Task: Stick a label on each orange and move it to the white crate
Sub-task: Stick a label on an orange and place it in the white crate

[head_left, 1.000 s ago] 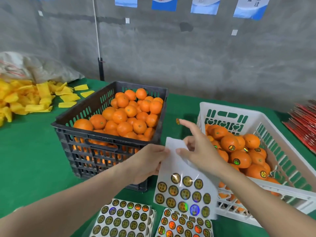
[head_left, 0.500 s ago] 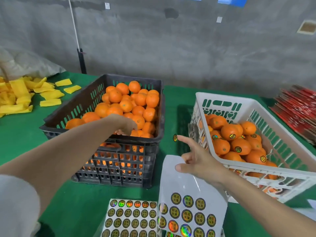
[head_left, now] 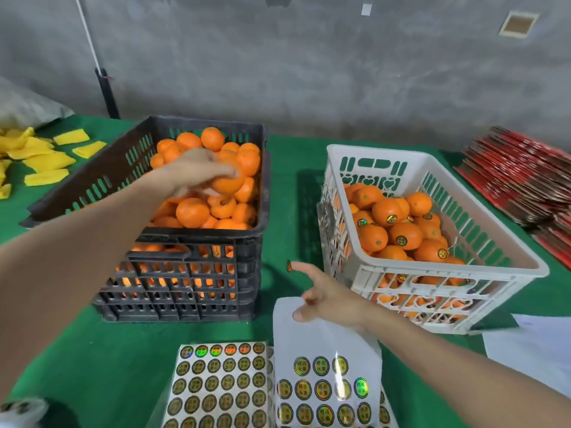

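Note:
My left hand (head_left: 193, 171) reaches into the black crate (head_left: 191, 267) and grips an orange (head_left: 228, 184) on top of the heap. My right hand (head_left: 327, 299) hovers between the crates and pinches a half-used label sheet (head_left: 324, 366) with thumb and curled fingers. Its forefinger points left with a round label (head_left: 289, 266) stuck on the tip. The white crate (head_left: 438, 267) on the right holds several labelled oranges (head_left: 404, 236).
A stack of full label sheets (head_left: 216, 387) lies at the near edge on the green table (head_left: 77, 350). Yellow foam pieces (head_left: 40, 156) lie at the far left, red flat boxes (head_left: 525, 180) at the far right, white paper (head_left: 531, 338) beside the white crate.
My left hand let go of the label sheet, reached into the black crate and closed on an orange. My right hand dropped lower, keeping the sheet and the label on its fingertip.

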Demonstrator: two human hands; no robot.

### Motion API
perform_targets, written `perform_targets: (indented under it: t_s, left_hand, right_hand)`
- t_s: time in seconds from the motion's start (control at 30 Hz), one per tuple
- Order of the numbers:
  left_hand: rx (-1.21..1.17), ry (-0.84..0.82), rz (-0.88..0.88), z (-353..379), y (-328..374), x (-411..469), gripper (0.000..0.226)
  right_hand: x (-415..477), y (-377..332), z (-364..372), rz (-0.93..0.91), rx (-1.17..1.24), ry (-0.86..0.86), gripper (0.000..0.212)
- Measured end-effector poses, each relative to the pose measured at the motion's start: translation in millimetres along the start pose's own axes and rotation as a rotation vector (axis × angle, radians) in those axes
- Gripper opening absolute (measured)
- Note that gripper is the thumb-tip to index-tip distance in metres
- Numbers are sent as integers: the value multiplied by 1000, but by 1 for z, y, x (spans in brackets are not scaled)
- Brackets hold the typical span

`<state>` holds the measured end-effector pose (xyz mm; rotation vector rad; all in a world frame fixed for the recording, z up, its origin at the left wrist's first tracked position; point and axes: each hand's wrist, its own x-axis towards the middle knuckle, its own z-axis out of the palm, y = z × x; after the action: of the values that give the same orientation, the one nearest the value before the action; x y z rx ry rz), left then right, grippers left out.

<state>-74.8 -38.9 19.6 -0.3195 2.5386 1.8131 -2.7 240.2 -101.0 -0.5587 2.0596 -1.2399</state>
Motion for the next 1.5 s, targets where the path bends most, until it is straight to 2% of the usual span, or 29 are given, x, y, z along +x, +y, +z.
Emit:
perform_targets:
  t_s: [0.1,0.17,0.23,0.3,0.37,0.47,0.5,0.53,0.63,0.73,0.83,0.97,1.23,1.33,1.37,1.47,1.5]
  left_hand:
    - [-350,-82,13,7,16,-24,15]
    - [-549,-179,-9,20,24,-46,19]
    - [-630,-293,-38,33,25,-62,32]
    - [-645,-332,-55,47,24,-76,41]
    - [-675,-339,-88,57,22,-84,36]
    - [-673,-339,-130,67,21,-91,25]
    - [-662,-339,-146,70,20,-91,25]
    - [-654,-343,-161,73,20,-93,28]
    - [-622,-364,-184,82,19,-96,47]
    - [-565,-400,-155,90,21,-102,63]
    - [-559,-400,-128,98,24,-108,57]
    - [-540,-393,-130,108,27,-115,60]
    - [-559,-413,-144,125,29,-118,61]
    - [-547,-402,-135,130,28,-115,59]
    - [-533,-398,-129,131,27,-114,56]
    - [-502,-371,-124,139,23,-109,41]
    - [-500,-363,-127,143,22,-107,41]
  right_hand:
    - [4,27,9,94,-56,-27,94]
    - [5,41,15,136,-174,-30,96]
    - [3,47,19,169,-286,-23,98]
    - [-1,45,20,143,-383,23,96]
    - [-5,32,14,23,-348,203,77]
    - [-16,-11,-3,-278,-86,603,27]
    - [-22,-28,-10,-363,19,678,16]
    - [-28,-44,-16,-425,114,720,15]
    - [-47,-81,-30,-545,292,707,17]
    - [-57,-98,-35,-586,260,637,19]
    - [-60,-100,-37,-579,176,621,22]
    - [-62,-96,-41,-592,84,617,22]
    - [-62,-86,-41,-790,-261,860,3]
    - [-65,-80,-42,-802,-243,867,5]
    - [-66,-78,-44,-785,-195,842,13]
    - [-69,-72,-55,-618,87,677,69]
    - [-69,-69,-60,-564,139,653,75]
